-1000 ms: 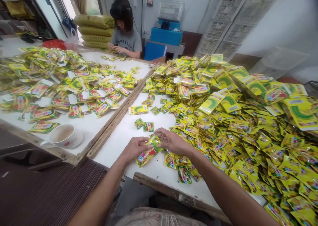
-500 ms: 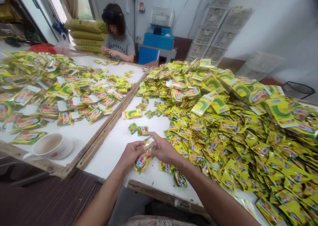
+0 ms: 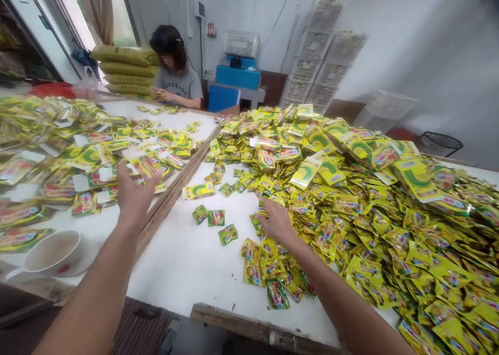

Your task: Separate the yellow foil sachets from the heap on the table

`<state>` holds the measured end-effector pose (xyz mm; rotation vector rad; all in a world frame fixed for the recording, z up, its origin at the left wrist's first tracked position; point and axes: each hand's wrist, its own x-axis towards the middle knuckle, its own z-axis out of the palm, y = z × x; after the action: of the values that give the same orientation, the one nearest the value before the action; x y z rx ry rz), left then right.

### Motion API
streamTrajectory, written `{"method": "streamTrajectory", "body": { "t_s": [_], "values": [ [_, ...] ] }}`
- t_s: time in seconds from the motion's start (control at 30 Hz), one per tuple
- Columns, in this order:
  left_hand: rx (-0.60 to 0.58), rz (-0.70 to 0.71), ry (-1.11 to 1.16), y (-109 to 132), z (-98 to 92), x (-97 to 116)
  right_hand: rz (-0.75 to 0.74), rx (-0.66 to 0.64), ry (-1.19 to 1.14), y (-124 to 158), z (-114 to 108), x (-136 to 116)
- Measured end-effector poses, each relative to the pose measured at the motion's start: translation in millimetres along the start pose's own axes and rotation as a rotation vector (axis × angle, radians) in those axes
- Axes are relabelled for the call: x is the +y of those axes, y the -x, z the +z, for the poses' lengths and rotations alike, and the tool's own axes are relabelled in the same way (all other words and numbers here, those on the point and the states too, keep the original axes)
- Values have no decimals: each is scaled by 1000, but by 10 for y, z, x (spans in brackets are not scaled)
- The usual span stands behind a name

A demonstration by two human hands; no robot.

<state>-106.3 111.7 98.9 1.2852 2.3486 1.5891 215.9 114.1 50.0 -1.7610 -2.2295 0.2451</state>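
Observation:
My left hand [image 3: 134, 191] is stretched out over the left table [image 3: 105, 225], fingers spread, with a blurred larger yellow packet [image 3: 143, 166] just beyond its fingertips at the edge of the pile of larger packets [image 3: 58, 147]. I cannot see whether it touches the packet. My right hand [image 3: 276, 221] lies fingers-down on the near edge of the big heap of small yellow-green sachets [image 3: 370, 204] on the right table [image 3: 187, 261]. Three loose sachets [image 3: 213, 217] lie on bare white surface between my hands.
A cup on a saucer [image 3: 50, 252] stands at the left table's near corner. A wooden rail [image 3: 177, 186] divides the two tables. A co-worker [image 3: 171, 79] sits at the far end handling packets. Stacked sacks [image 3: 125, 66], a blue box [image 3: 237, 77] and wire crates [image 3: 323, 48] line the back wall.
Both hands held a packet together near the table edge. Now they are apart: the left has swung out over the left table and the right has moved onto the sachet heap.

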Motion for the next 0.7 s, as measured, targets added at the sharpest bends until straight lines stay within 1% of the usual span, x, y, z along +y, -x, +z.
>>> {"method": "streamTrajectory", "body": {
  "t_s": [0.03, 0.07, 0.1, 0.13, 0.2, 0.23, 0.3, 0.37, 0.4, 0.47, 0.53, 0.63, 0.67, 0.7],
  "values": [
    [79, 7, -12, -89, -14, 21, -29, -38, 111, -67, 4, 77],
    [91, 12, -27, -111, -8, 41, -62, -90, 205, -121, 24, 131],
    [22, 24, -46, -68, 19, 59, -99, -143, 270, -155, 56, 159],
    [-111, 52, -74, 28, 68, 72, -135, -186, 310, -170, 99, 161],
    [-413, 115, -152, 322, 216, 86, -202, -234, 327, -145, 195, 107],
    [-519, 159, -195, 483, 306, 92, -232, -239, 319, -117, 239, 63],
    [-644, 237, -295, 757, 492, 112, -292, -241, 289, -53, 307, -21],
    [-737, 269, -404, 920, 664, 143, -291, -218, 188, -6, 340, -69],
    [-783, 270, -442, 960, 736, 158, -249, -199, 104, 7, 344, -74],
    [-861, 262, -459, 986, 839, 172, -89, -169, -116, 21, 332, -54],
    [-891, 253, -417, 991, 877, 161, 82, -151, -350, 33, 307, -16],
    [-882, 217, -371, 1030, 832, 111, 242, -122, -653, 78, 270, 11],
    [-868, 191, -349, 1056, 800, 91, 275, -126, -745, 101, 262, 1],
    [-859, 136, -287, 1089, 765, 73, 306, -141, -836, 128, 255, -18]
  ]
}}
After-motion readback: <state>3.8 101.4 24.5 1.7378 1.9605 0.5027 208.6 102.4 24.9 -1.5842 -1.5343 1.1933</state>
